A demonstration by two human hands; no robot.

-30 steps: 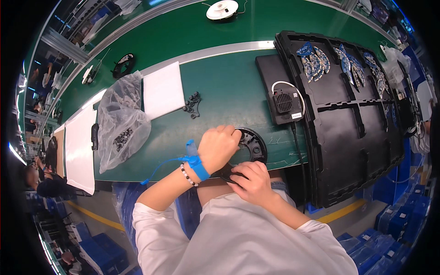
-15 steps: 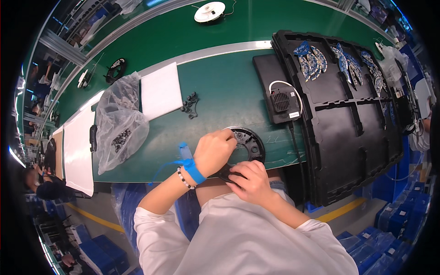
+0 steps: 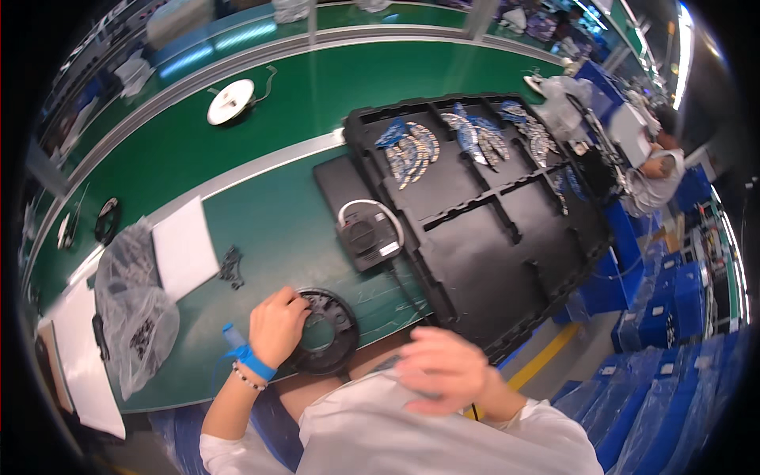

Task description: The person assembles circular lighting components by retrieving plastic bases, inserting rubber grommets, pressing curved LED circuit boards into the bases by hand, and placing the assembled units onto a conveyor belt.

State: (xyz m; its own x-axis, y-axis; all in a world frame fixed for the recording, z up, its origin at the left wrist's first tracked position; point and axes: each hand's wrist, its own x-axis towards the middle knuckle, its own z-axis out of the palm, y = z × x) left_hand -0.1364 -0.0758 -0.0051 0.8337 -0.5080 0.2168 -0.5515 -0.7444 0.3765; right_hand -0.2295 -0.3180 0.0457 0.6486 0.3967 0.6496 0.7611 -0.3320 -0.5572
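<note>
Hands apart: my left hand (image 3: 277, 324) grips the black ring part (image 3: 326, 342) on the green tabletop (image 3: 277, 214); my right hand (image 3: 439, 372) hovers empty, blurred, fingers loose.

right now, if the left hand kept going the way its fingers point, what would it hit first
The left hand already rests on the black ring-shaped part, fingers pointing up and right. Past the ring's rim, the next thing in that line looks like the small black device with a white cable, though depth is hard to judge.

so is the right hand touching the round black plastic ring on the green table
No, the right hand is lifted near the person's chest, apart from the round black plastic ring; only the left hand rests on its edge.
</note>
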